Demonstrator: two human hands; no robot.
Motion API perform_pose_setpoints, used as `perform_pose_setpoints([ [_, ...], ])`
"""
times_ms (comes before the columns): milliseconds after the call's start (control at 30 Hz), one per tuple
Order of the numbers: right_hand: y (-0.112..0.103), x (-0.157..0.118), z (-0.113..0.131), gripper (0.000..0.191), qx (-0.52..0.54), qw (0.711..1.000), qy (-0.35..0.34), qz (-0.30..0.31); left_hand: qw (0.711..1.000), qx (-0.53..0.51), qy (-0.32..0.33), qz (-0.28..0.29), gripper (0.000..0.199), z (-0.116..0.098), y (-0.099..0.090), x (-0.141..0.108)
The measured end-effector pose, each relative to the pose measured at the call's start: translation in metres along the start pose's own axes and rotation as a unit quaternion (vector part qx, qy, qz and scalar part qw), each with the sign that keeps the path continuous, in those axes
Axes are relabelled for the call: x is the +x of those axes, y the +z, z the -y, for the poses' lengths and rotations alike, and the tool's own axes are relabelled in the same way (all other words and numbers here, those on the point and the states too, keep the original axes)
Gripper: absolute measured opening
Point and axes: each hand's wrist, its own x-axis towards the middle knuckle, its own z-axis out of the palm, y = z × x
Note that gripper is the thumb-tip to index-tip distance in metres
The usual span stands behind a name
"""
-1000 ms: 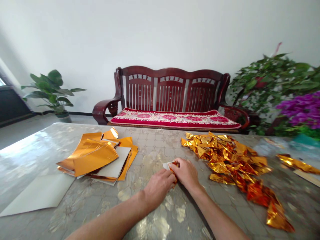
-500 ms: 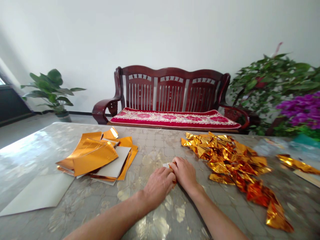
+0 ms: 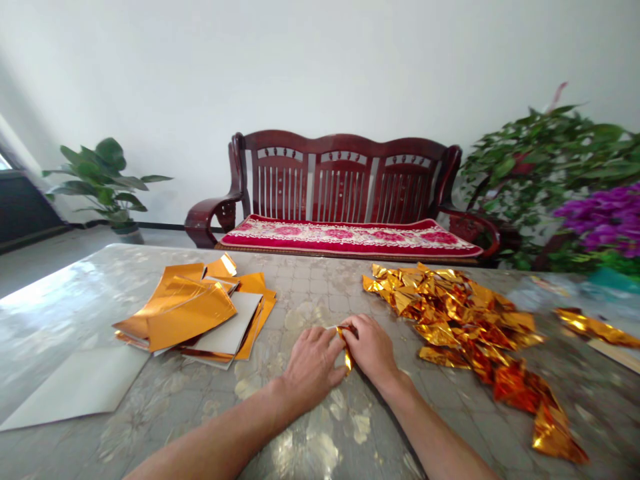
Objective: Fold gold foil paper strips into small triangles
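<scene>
Pinching a narrow gold foil strip (image 3: 346, 348) between left hand (image 3: 313, 369) and right hand (image 3: 373, 350), both closed on it; crumpled foil pieces (image 3: 465, 327) at two o'clock, flat foil sheets (image 3: 190, 313) at ten o'clock.

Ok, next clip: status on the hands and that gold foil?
Left hand and right hand pinching folded gold foil strip between them. Crumpled gold foil pile to the right, foil sheet stack to the left, neither touching the hands.

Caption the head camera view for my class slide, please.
Left hand and right hand pinch a narrow gold-foil strip between flat orange-gold foil sheets and a crumpled gold-foil heap.
</scene>
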Motion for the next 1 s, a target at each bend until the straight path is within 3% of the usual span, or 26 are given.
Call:
perform_pose_setpoints([
  [500,-0.0009,-0.0074,0.0040,0.015,-0.083,0.993,-0.085,-0.025,1.000,0.025,0.001,0.004,0.033,0.0038,-0.0045,0.0009],
  [1000,-0.0048,-0.0099,0.0066,0.015,-0.097,0.989,-0.113,-0.012,1.000,0.019,0.000,0.005,0.032,0.0047,-0.0038,0.0005],
])
